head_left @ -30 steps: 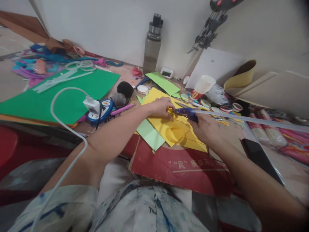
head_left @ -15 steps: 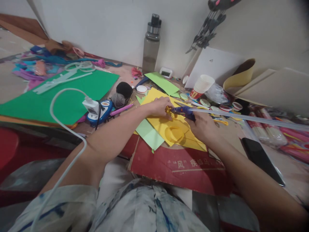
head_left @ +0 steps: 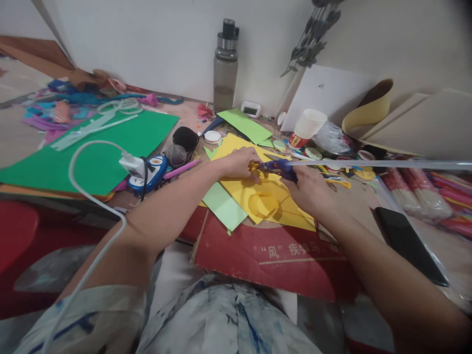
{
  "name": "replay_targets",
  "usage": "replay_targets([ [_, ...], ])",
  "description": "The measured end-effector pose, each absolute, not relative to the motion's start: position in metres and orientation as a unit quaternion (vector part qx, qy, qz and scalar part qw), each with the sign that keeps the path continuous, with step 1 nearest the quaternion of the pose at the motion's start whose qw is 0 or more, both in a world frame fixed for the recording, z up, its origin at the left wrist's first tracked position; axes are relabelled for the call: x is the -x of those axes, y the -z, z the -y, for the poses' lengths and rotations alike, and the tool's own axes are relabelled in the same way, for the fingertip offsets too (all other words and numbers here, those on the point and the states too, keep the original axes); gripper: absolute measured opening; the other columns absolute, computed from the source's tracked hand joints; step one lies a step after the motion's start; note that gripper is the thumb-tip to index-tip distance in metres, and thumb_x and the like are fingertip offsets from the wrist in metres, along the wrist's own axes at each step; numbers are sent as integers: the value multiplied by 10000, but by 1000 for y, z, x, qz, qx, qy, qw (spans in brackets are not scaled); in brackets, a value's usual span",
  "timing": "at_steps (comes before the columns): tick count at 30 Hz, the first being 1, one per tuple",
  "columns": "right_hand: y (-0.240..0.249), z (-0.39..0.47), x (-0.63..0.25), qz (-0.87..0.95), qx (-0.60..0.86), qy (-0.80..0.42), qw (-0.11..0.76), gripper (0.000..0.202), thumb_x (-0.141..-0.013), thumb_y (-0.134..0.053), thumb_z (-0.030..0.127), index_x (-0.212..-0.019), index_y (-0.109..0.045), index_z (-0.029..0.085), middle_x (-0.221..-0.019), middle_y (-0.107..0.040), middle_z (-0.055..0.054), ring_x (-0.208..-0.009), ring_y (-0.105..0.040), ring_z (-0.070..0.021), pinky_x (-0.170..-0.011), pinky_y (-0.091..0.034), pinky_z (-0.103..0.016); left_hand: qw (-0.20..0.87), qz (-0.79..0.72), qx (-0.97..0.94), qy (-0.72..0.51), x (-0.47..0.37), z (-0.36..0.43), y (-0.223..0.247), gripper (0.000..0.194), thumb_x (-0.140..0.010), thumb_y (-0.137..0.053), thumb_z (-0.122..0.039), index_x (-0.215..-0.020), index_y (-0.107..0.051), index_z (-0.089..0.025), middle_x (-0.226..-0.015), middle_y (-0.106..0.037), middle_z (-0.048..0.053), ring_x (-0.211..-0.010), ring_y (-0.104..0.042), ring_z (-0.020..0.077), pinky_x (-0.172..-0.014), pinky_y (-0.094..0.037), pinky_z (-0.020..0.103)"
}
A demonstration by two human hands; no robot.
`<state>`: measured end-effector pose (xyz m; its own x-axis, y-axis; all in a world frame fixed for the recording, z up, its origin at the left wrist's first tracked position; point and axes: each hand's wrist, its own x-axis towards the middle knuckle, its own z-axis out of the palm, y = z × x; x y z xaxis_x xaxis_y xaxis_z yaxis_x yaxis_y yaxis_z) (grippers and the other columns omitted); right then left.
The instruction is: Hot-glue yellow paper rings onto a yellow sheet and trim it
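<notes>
My right hand (head_left: pixel 311 191) is wrapped round a blue hot glue gun (head_left: pixel 280 166). A long, pale glue stick (head_left: pixel 354 163) runs out of its back to the right. Between the closed fingers of my left hand (head_left: pixel 238 163) is a small yellow paper piece (head_left: pixel 253 167), its exact shape hard to make out. The gun's tip points left, right at this piece; whether they touch I cannot tell. Below both hands lie yellow paper sheets (head_left: pixel 289 212), with a yellow paper ring (head_left: pixel 263 205) on top and a light green sheet (head_left: pixel 224 207) partly underneath.
A red cardboard panel (head_left: pixel 273 265) forms the near edge. Left are green sheets (head_left: pixel 147 132), a power strip (head_left: pixel 157 169) and a white cable (head_left: pixel 94 255). Behind stand a bottle (head_left: pixel 224 78) and paper cups (head_left: pixel 309 125). A black phone (head_left: pixel 409 243) lies right.
The view has turned slightly, and the glue stick's far end now sits higher in it. Both hands keep their hold on the glue gun and the yellow paper piece.
</notes>
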<state>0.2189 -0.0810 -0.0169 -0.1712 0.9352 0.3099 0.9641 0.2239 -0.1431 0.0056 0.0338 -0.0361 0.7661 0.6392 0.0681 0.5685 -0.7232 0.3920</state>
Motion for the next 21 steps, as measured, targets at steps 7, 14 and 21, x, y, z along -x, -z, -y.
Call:
replay_targets([
  [7,-14,97,-211,750,653,27,102,182,-898,-533,271,-996,-669,199,-950,-736,-122,-800,-654,-266,-660,-407,-331,205,-322,-919,-101,-4,-31,32,514,-751,-742,-513,-1200,-714,-263,-1193,-564,76,-1165,-497,274,-979,-352,358],
  [14,-39,107,-197,745,665,19,48,180,-878,-553,242,-1043,-620,214,-959,-721,-107,-794,-647,-271,-623,-362,-323,201,-316,-921,-108,-3,-30,32,549,-731,-775,-514,-1215,-712,-264,-1174,-580,86,-1140,-511,274,-942,-352,353],
  [21,-20,93,-211,746,657,14,110,199,-912,-521,324,-1046,-593,196,-949,-710,-137,-876,-658,-314,-714,-439,-369,186,-304,-927,-114,-3,-37,38,563,-732,-778,-526,-1214,-703,-244,-1198,-590,96,-1137,-527,281,-933,-363,361],
])
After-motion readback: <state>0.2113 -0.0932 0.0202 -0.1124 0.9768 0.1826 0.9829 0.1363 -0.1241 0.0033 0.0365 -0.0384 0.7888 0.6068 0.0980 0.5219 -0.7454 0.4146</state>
